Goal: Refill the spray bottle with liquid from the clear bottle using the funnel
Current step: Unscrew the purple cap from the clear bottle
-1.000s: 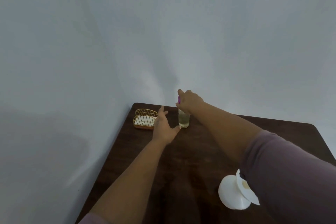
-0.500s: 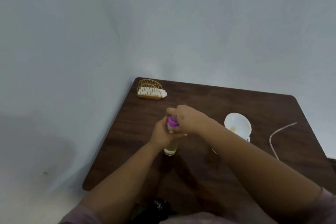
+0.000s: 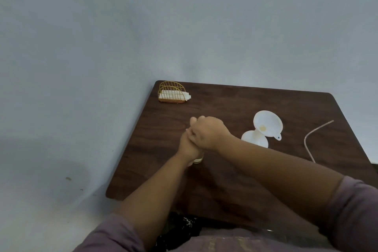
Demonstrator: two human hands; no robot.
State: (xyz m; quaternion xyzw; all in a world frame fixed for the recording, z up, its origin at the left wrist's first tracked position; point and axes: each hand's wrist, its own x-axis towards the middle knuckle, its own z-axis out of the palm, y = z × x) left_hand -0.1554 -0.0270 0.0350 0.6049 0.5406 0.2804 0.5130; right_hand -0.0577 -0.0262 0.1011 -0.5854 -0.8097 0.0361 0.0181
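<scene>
A small clear bottle (image 3: 198, 159) with yellowish liquid stands on the dark wooden table (image 3: 235, 104); only its bottom shows under my hands. My left hand (image 3: 187, 147) is wrapped around its body. My right hand (image 3: 208, 133) is closed over its top, hiding the purple cap. A white funnel (image 3: 268, 124) sits in the neck of a white bottle (image 3: 254, 139) to the right of my hands, tilted, with a yellow trace inside.
A gold wire holder with white napkins (image 3: 172, 93) stands at the table's far left corner. A thin pink tube (image 3: 315, 139) lies at the right. Pale walls close in on the left and behind. The table's left edge runs near my left forearm.
The small bottle came from the far middle of the table toward me. My right hand, then beside the purple cap, now covers it fully. The view tilted down.
</scene>
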